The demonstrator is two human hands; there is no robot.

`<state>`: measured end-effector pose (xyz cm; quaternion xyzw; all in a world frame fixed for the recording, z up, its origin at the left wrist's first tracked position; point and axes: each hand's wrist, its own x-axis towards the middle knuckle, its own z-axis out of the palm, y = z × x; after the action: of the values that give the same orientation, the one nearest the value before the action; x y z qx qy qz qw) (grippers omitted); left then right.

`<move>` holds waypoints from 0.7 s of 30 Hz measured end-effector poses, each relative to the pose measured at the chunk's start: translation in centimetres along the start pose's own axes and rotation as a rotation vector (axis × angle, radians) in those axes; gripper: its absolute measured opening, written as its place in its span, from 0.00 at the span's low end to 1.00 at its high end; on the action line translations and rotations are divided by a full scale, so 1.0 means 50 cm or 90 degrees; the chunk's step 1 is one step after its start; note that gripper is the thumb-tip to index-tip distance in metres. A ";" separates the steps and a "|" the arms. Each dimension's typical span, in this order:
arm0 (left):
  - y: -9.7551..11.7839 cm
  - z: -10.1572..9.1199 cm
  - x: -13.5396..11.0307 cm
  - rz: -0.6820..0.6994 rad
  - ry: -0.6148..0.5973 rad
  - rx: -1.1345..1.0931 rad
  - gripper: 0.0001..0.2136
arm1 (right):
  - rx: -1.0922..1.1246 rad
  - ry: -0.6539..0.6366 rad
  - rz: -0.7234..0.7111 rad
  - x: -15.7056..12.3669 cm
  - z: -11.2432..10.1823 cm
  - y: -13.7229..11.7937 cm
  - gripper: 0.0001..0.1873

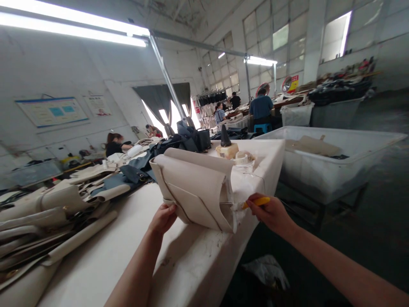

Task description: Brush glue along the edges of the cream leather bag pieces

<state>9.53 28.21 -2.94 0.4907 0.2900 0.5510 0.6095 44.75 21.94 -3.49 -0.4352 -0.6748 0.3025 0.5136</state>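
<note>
My left hand (163, 218) is closed on the lower left corner of a cream leather bag piece (194, 187), holding it up over the white table (128, 251). My right hand (270, 211) grips a yellow-handled tool (257, 201), whose tip touches the piece's right edge. The panel is folded, with a rolled top flap.
Cream and dark blue leather pieces (57, 213) are piled along the table's left. A glue pot with a dark cone (226, 147) and a tape roll (241, 158) stand behind the piece. A white plastic bin (332, 162) sits to the right. Other people work at far tables.
</note>
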 end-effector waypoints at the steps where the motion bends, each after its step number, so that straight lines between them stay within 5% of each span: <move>1: 0.000 -0.001 -0.001 0.000 -0.004 0.004 0.17 | -0.002 -0.012 0.006 0.006 -0.001 -0.001 0.15; 15: -0.001 -0.001 -0.003 0.000 -0.004 0.002 0.16 | 0.128 -0.056 0.225 -0.020 0.003 -0.051 0.22; 21: -0.001 -0.003 -0.004 -0.006 -0.002 0.003 0.16 | 0.118 0.021 0.184 -0.008 -0.005 -0.043 0.23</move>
<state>9.37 28.07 -3.09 0.4917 0.2924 0.5469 0.6113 44.44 20.64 -1.76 -0.4835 -0.5660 0.4270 0.5134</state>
